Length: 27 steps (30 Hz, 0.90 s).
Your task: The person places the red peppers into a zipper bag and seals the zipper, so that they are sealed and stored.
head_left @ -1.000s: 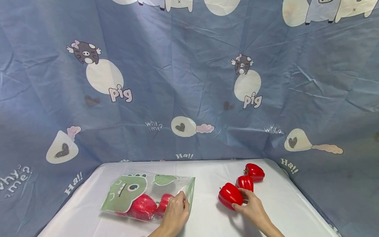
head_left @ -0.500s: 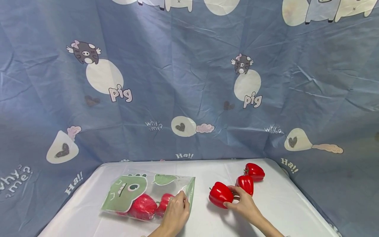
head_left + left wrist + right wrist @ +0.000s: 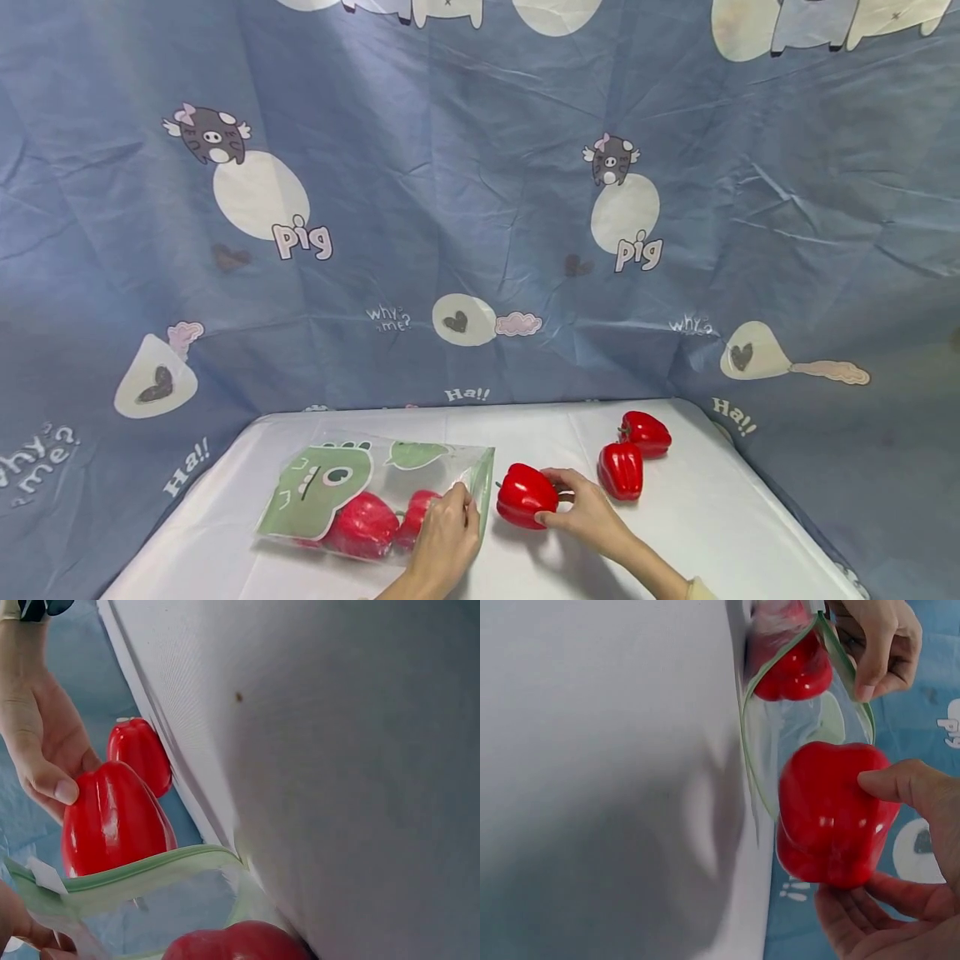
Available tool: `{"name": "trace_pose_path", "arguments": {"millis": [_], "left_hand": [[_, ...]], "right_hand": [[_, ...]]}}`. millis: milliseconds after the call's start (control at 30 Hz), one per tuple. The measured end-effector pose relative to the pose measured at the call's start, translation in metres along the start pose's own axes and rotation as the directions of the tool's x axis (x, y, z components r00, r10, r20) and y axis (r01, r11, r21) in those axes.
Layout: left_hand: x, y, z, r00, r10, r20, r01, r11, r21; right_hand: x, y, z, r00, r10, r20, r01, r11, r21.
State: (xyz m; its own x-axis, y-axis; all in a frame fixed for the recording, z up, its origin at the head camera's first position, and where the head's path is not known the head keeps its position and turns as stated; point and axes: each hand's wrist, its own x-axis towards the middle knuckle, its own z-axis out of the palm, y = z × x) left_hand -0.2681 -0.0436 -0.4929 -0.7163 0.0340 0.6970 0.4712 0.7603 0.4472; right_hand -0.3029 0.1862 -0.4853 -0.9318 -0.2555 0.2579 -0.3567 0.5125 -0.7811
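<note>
Pepper (image 3: 525,497) in the right grip (image 3: 590,514) gleams red and lobed.

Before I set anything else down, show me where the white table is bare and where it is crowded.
Bare: the white table right of the two loose peppers, and its far strip between the bag and that pair. Crowded: the bag's mouth, where the left hand, held pepper and right hand bunch close.

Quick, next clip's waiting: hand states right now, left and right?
Left hand: holding the clear bag at its open end.
Right hand: holding a red bell pepper, outside the bag.
</note>
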Motion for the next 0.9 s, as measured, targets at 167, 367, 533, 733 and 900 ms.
{"name": "trace_pose_path", "arguments": {"millis": [167,367,533,733,900], "left_hand": [[-0.001,-0.002,0.0,1.0,0.006,-0.006,-0.006,1.0,0.002],[-0.001,-0.001,-0.002,0.999,-0.024,0.027,0.024,1.0,-0.012],[0.0,0.0,-0.002,0.998,-0.039,0.055,0.04,0.999,-0.022],[0.0,0.0,-0.002,0.998,-0.032,0.06,0.034,0.999,-0.031],[0.0,0.001,-0.002,0.996,-0.039,0.074,0.041,0.999,-0.029]], "right_hand": [[0.007,-0.004,0.012,0.998,-0.046,0.033,0.046,0.999,0.011],[0.014,-0.009,0.024,0.997,-0.048,0.067,0.046,0.998,0.03],[0.018,-0.008,0.031,0.995,-0.048,0.091,0.045,0.998,0.036],[0.023,-0.005,0.037,0.993,-0.072,0.09,0.068,0.997,0.04],[0.029,-0.003,0.041,0.995,-0.063,0.079,0.058,0.996,0.072]]}}
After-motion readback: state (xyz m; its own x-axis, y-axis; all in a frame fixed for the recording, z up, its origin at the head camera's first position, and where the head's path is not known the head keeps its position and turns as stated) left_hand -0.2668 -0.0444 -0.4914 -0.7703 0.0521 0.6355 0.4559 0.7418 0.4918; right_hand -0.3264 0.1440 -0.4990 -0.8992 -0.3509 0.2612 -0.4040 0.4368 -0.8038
